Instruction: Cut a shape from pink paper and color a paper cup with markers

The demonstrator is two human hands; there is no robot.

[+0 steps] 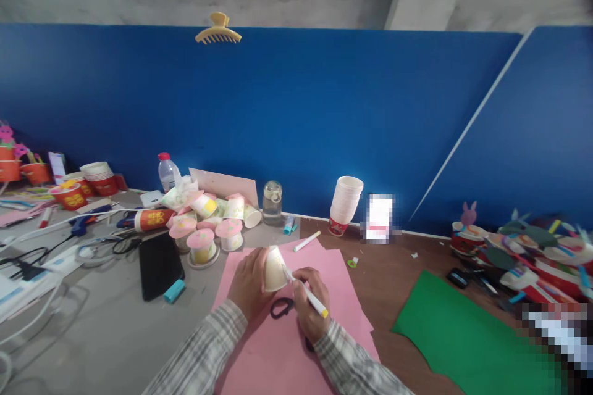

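My left hand (251,284) is wrapped around a pale paper cup (275,271), tilted above pink paper sheets (278,358). In my right hand (311,302) is a white marker with a yellow end (317,300), its tip at the cup's side. A pair of scissors (281,308) lies on the pink paper under my hands, one dark handle loop showing and the rest mostly hidden. Another slim marker (307,241) rests at the paper's far edge.
Paper cups with pink tops (202,245) cluster at the back left, beside a glass bottle (272,202). A black tablet-like slab (160,266) and cables lie left. A cup stack (345,205) stands behind; green paper (463,333) and crafted cups (551,259) are right.
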